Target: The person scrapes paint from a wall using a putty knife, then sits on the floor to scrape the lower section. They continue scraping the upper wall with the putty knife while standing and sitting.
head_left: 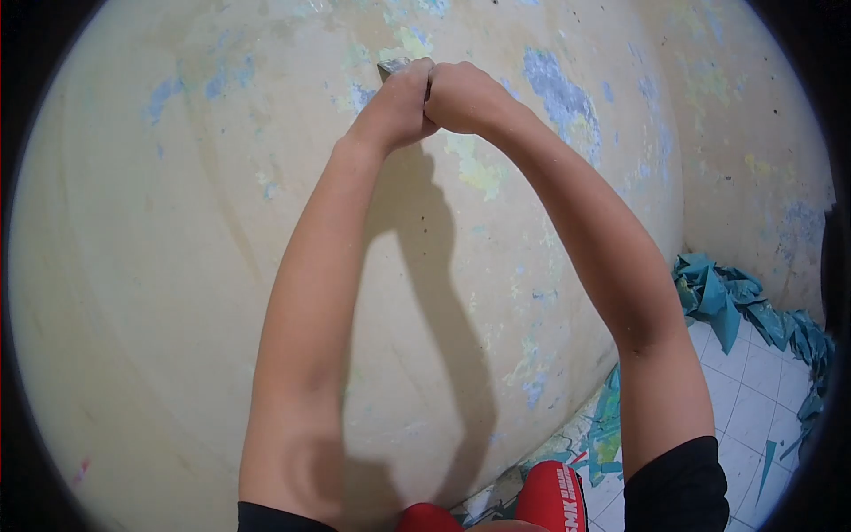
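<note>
High on the cream wall point(213, 293), both arms reach up and the hands meet. My left hand point(396, 104) is closed around a scraper point(393, 66), whose grey metal blade shows past the fingers and lies close to the wall. My right hand point(467, 99) is closed too, pressed against the left at the tool's handle end. The handle is mostly hidden by the fingers. Around the hands, patches of blue paint point(558, 89) and pale yellow-green paint point(479, 168) show on the wall.
Teal paint peelings point(709, 288) lie heaped along the wall's foot on the right, over white floor tiles point(745, 381). More teal scraps point(606, 426) lie near the right elbow. Red clothing with white lettering point(551, 498) shows at the bottom. A second wall point(753, 115) meets this one at right.
</note>
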A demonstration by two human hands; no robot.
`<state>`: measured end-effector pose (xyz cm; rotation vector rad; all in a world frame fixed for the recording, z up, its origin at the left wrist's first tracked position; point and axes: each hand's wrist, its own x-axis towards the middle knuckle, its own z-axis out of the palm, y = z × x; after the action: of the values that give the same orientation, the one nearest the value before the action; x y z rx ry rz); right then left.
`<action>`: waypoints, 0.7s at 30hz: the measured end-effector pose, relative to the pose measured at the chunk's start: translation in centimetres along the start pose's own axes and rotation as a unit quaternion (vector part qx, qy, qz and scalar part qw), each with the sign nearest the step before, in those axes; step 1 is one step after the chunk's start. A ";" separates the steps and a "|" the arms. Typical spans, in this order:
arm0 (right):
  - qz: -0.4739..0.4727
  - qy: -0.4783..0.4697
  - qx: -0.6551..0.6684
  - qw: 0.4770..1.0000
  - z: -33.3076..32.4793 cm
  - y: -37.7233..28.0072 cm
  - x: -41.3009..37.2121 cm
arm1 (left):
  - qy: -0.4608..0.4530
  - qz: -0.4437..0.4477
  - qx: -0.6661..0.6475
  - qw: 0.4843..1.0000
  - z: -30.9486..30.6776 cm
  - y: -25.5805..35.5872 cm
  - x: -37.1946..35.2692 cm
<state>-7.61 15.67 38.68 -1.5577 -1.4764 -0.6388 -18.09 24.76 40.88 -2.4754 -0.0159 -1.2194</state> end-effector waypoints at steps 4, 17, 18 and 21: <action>-0.025 0.004 0.017 1.000 1.0 0.3 -1.8 | 0.010 0.045 0.015 0.999 0.4 0.4 -1.8; -0.041 0.027 0.006 0.999 0.3 -0.3 1.2 | 0.017 0.052 -0.001 0.999 -0.4 -1.8 0.2; -0.017 0.011 0.015 1.000 0.4 -0.2 0.9 | -0.006 -0.001 -0.014 1.000 -0.4 -1.3 0.1; -0.059 0.011 0.010 0.998 0.9 0.3 -0.9 | -0.019 -0.005 0.015 1.000 -0.3 0.3 -1.5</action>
<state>-7.62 16.04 37.38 -1.4517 -1.5619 -0.7065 -19.16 24.59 39.80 -2.4748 -0.0573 -1.1685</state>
